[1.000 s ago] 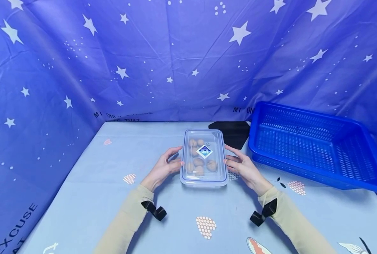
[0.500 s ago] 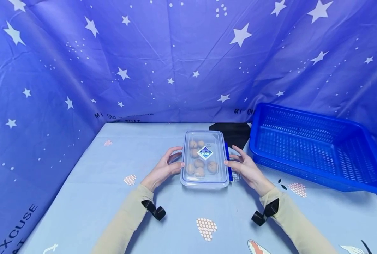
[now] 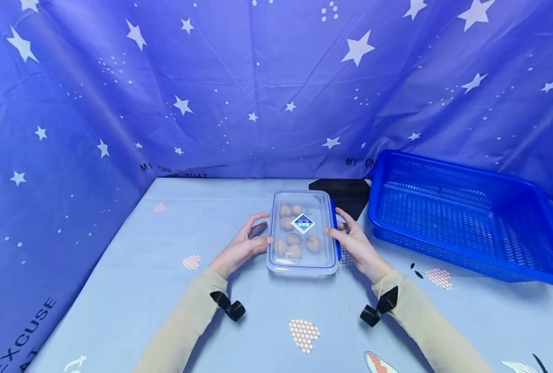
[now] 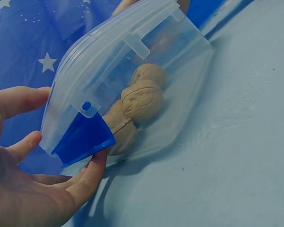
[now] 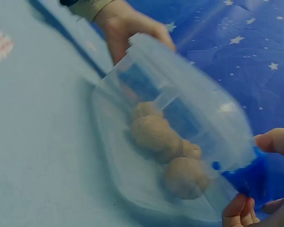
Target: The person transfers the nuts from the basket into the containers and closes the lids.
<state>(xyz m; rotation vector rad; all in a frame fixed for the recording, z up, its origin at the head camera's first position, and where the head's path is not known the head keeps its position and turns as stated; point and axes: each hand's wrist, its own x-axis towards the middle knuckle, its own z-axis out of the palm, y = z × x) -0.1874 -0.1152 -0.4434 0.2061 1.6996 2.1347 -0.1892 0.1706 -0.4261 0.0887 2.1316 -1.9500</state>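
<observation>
A clear plastic food container (image 3: 300, 264) with a blue-edged lid rests on the table in the head view. Several walnuts (image 4: 143, 101) show through its wall. My left hand (image 3: 244, 246) grips its left side, thumb at the lid's edge; in the left wrist view, fingertips meet the lower edge of a blue latch (image 4: 85, 139). My right hand (image 3: 353, 243) holds the opposite side, with the thumb over the lid. There the right latch (image 3: 339, 252) juts outward, and the right wrist view has fingertips under that blue flap (image 5: 251, 177).
A blue perforated plastic basket (image 3: 444, 207) stands to the right of the container. Behind the container lies a flat black piece (image 3: 344, 191). Starry blue cloth (image 3: 220, 103) hangs around the back and left of the pale blue table cover (image 3: 164, 321).
The right latch has swung outward from the container's side and become visible. My right hand first shifted slightly right, then back left, its thumb now farther over the lid. My left hand stays put.
</observation>
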